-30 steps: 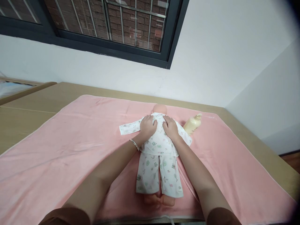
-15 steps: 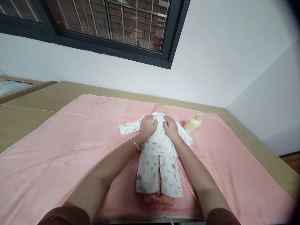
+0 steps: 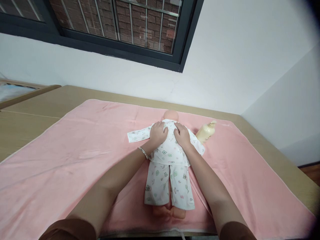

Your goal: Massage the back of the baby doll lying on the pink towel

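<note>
A baby doll [image 3: 170,151] in a white printed top and trousers lies face down, its head away from me and its feet towards me. My left hand [image 3: 158,134] rests flat on the left side of its upper back, fingers stretched out. On the right side of the upper back lies my right hand [image 3: 182,134], also flat, with the thumb turned inward. Neither hand grips anything. Both sleeves of the top spread out sideways. A cream-coloured pump bottle [image 3: 206,132] lies tilted beside the doll's right-hand sleeve.
Under the doll a pink blanket [image 3: 82,153] covers much of the wooden table [image 3: 72,95]. Behind the table stands a white wall [image 3: 140,86] with a dark-framed, barred window [image 3: 112,45]. A side wall [image 3: 287,106] rises at the right.
</note>
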Available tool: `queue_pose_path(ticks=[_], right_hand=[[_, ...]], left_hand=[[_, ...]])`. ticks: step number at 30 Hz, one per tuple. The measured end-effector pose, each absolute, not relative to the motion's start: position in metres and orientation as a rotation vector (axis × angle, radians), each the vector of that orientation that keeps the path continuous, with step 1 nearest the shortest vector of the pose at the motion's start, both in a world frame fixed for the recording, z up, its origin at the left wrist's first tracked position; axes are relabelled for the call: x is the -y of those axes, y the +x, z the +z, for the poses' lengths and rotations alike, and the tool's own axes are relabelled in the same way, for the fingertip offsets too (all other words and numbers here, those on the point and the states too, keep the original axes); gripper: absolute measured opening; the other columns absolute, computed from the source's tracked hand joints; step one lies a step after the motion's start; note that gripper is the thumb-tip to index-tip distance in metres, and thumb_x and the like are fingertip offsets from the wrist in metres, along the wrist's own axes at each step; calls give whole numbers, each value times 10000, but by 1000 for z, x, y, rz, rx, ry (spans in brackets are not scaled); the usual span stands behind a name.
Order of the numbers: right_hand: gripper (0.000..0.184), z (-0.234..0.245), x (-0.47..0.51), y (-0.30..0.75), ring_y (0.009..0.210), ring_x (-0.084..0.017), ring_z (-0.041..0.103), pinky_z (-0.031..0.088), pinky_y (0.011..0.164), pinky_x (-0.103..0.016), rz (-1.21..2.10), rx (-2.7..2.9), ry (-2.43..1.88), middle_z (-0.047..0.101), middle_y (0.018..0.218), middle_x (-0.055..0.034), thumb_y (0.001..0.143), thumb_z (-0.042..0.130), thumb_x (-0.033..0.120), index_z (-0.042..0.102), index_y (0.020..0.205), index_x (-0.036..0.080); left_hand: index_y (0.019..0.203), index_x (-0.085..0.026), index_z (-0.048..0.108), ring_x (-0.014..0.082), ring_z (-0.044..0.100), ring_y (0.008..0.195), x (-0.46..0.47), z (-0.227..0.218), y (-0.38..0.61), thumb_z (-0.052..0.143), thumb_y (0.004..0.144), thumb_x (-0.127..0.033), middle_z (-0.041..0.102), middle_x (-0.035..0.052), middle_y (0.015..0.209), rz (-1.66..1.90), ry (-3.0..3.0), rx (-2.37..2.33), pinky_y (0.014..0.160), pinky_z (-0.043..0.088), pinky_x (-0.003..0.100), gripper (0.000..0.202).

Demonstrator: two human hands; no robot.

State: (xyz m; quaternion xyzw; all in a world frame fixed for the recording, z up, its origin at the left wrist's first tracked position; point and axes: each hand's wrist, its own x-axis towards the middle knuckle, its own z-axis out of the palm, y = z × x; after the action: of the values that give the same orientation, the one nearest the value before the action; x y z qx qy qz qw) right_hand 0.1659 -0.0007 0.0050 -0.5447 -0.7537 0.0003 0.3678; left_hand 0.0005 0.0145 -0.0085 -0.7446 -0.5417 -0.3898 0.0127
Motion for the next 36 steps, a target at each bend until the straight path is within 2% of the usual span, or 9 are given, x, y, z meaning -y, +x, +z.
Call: queue_pose_path(ticks=[4, 7, 14, 20, 24, 31, 36], right_hand=[[488, 6, -2, 169, 1320, -289, 500, 359, 1136, -480, -12, 2052, -1432, 584, 1384, -145, 900, 402, 214, 580, 1342, 111], [501, 7, -2, 169, 1341, -285, 482, 357, 1138, -479, -26, 2076, -1434, 563, 1412, -134, 900, 394, 197, 570, 1363, 128], [420, 3, 5, 166, 1260, -229, 574, 397, 1134, -404, -94, 1933, -1399, 659, 1300, -68, 896, 439, 205, 679, 1241, 196], [349, -3, 9, 164, 1169, -212, 644, 490, 1032, -343, -224, 1826, -1449, 712, 1210, -45, 901, 468, 236, 732, 1130, 233], [344, -4, 10, 164, 1152, -215, 654, 503, 1003, -337, -241, 1812, -1471, 719, 1193, -54, 902, 462, 243, 736, 1110, 234], [446, 5, 5, 167, 1281, -255, 553, 426, 1102, -431, -140, 2017, -1411, 630, 1340, -95, 921, 391, 212, 630, 1293, 163], [458, 6, 2, 167, 1297, -265, 535, 407, 1116, -444, -143, 2073, -1384, 605, 1370, -105, 919, 386, 198, 615, 1313, 156]], left_hand=[[1274, -137, 585, 281, 548, 1257, -20, -8, -2, 424, 938, -247, 621, 127, 1334, -1130, -2453, 1597, 1101, 408, 459, 388], [1283, -164, 581, 261, 552, 1254, -21, -9, -2, 407, 942, -233, 627, 110, 1330, -1166, -2476, 1537, 1103, 411, 453, 390], [1169, -146, 643, 256, 613, 1157, -14, -9, -1, 454, 923, -214, 696, 106, 1197, -1341, -2387, 1510, 1049, 462, 423, 318], [1019, -167, 685, 255, 643, 1079, -10, -9, 0, 460, 921, -216, 718, 108, 1106, -1344, -2278, 1521, 1000, 495, 417, 250], [971, -182, 691, 246, 645, 1069, -8, -9, 0, 438, 939, -233, 720, 103, 1085, -1335, -2259, 1542, 1000, 494, 405, 260], [1152, -186, 667, 240, 605, 1185, -15, -10, -1, 459, 924, -223, 688, 85, 1230, -1367, -2377, 1584, 1068, 456, 425, 310], [1136, -201, 692, 221, 617, 1171, -17, -12, -2, 487, 916, -227, 704, 69, 1208, -1447, -2380, 1567, 1062, 470, 408, 302]])
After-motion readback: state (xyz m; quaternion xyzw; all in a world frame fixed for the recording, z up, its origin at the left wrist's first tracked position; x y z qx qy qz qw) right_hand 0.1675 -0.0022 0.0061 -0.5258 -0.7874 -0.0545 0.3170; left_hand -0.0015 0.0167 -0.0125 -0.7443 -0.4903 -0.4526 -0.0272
